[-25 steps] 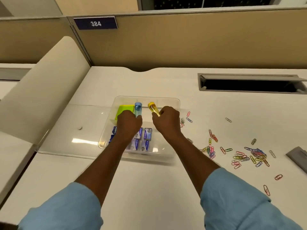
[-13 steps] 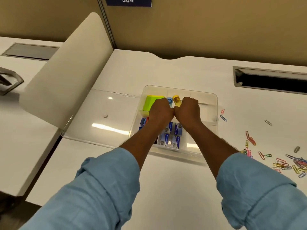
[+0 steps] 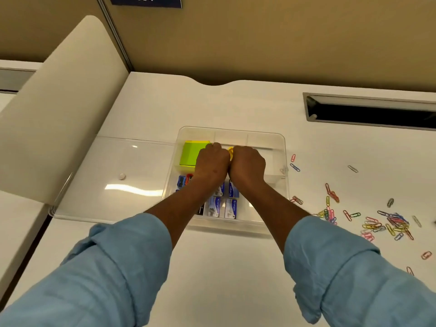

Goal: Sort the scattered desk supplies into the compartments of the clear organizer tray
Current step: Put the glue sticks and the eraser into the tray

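The clear organizer tray lies mid-desk. Both fists hover side by side over its back middle compartment. My left hand is closed; the blue tube it held a moment ago is hidden under it. My right hand grips a yellow tube, only its tip showing between the fists. A green sticky-note block fills the back left compartment. Blue and red sharpeners and several staple boxes lie in the front compartments. Coloured paper clips are scattered on the desk to the right.
A clear flat sheet lies against the tray's left side, with a cream curved divider panel beyond it. A dark cable slot opens in the desk at the back right. A tan partition wall stands behind.
Both hands moved forward and down into the tray's back middle area, coming together. The blue tube is now out of sight and only the yellow tip shows. The view shifted right and closer.
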Demonstrator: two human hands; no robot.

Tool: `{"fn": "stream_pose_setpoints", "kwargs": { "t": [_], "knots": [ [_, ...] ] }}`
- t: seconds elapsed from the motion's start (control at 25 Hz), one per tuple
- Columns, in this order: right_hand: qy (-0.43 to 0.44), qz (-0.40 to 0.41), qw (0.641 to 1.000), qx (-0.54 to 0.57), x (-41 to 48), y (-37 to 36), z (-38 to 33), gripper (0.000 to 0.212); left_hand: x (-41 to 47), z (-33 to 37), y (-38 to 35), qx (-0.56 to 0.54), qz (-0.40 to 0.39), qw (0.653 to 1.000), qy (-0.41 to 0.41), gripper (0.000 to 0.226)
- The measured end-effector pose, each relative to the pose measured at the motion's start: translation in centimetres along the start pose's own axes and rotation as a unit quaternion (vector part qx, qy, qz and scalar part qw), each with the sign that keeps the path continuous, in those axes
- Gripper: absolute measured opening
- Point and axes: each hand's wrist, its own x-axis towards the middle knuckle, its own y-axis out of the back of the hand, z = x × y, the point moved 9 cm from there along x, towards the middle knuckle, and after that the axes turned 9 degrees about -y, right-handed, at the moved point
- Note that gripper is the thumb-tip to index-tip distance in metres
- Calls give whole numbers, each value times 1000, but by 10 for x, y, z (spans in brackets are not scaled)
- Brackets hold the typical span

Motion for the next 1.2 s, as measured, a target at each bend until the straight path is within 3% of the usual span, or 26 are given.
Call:
{"fn": "stream_pose_setpoints", "kwargs": {
  "t": [0.32,0.44,0.6,0.76,0.92,1.2],
  "knots": [
    [-8,-101,995,18,8,-9,-1,16,7,-10,-15,-37,-17,993,111,18],
    [24,-79,994,67,3,0,4,14,7,-4,-9,-56,-4,993,107,17],
    [24,11,995,100,-7,20,26,8,2,13,8,-78,45,991,102,21],
    [-37,57,989,130,-13,44,83,10,-1,63,20,-111,89,986,82,19],
    [-79,78,985,129,-18,71,146,13,4,125,21,-214,114,967,80,23],
    [-189,83,976,64,-29,123,311,30,22,275,7,-349,52,936,-20,21]
  ]
}}
